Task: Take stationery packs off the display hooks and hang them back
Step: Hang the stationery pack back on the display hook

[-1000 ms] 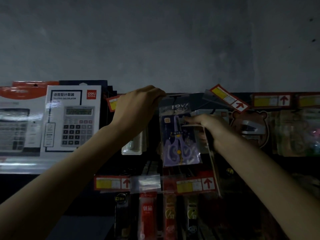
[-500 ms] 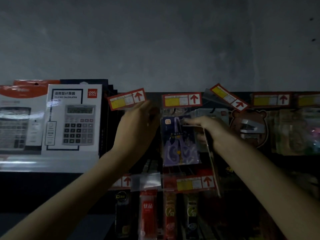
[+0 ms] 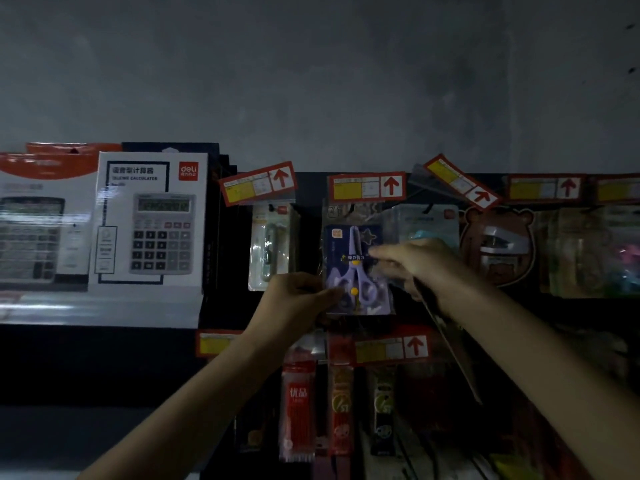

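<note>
**A:** Where does the scissors pack (image 3: 356, 268) lie against the hands?

**B:** Between them, in the top row, directly under the level price tag (image 3: 365, 186). Its long axis is vertical, blades up and handles down. The left hand (image 3: 298, 299) pinches its lower left corner. The right hand (image 3: 422, 265) comes in from the right, with stretched fingers touching the pack's right side about halfway up.

**A:** Is the right hand free, then?

**B:** No. Its lower fingers appear curled round a thin flat pack (image 3: 450, 341), seen edge-on and slanting down and to the right. I judge the left hand better placed to carry the scissors pack.

**A:** Is the pack on its hook?

**B:** I cannot tell. The pack's top reaches up behind the tag, and the hook is lost in the gloom. Any move on or off would run along the hook, toward or away from the person. Both hands sit low on the pack, well below that hole.

**A:** What stands in the way?

**B:** The tag covers the hook's end. There are 2 close neighbours: a clear pack (image 3: 272, 247) just beside on the left and a pale blue pack (image 3: 426, 223) on the right, partly behind the right hand. A bear-shaped stapler pack (image 3: 498, 244) hangs further right. A red refill pack (image 3: 299, 403) hangs below the left wrist. The calculator box (image 3: 152, 223) stands well apart to the left.
</note>
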A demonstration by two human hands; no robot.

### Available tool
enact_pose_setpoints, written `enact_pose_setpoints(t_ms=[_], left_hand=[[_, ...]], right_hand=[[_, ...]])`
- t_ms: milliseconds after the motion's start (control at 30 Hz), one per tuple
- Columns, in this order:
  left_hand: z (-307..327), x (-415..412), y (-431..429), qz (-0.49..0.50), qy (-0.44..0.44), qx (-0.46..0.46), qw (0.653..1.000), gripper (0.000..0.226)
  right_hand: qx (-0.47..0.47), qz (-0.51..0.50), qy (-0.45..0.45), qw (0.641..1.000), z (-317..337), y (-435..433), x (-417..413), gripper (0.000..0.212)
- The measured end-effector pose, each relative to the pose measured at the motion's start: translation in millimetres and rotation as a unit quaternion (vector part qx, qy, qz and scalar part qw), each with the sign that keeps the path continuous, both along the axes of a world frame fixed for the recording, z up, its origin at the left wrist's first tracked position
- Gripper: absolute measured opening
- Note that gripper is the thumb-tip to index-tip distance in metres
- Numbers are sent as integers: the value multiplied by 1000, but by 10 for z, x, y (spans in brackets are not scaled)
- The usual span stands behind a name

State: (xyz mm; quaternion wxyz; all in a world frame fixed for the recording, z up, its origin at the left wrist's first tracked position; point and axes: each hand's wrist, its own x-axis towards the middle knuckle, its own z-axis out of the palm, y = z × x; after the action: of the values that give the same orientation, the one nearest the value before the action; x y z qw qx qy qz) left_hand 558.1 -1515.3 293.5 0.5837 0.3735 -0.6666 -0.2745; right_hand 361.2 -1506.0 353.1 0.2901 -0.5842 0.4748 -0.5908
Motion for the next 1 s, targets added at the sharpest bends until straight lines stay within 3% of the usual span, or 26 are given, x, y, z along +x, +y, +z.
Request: enact_pose_setpoints(t_ms=[200,367,567,733,1000], left_hand=[[9,-59,-79,54,-32,-20,998,32],[-2,-139,-260,166,-93,-23,981,41],[-17,-263,-304,263,-188,-20,946,44],[24,-295,-409,186,-152,25,970,28],[44,-321,-494,165,-171,36,971,21]], right_hand=[[-14,-112,248,962,-319,77,-44,47],[-68,-180,342,920,-354,34,43,24],[-27,-166,333,928,-320,-247,102,9],[-5,-160,320,934,-313,-306,139,8],[-1,-156,292,943,-328,-365,186,7]])
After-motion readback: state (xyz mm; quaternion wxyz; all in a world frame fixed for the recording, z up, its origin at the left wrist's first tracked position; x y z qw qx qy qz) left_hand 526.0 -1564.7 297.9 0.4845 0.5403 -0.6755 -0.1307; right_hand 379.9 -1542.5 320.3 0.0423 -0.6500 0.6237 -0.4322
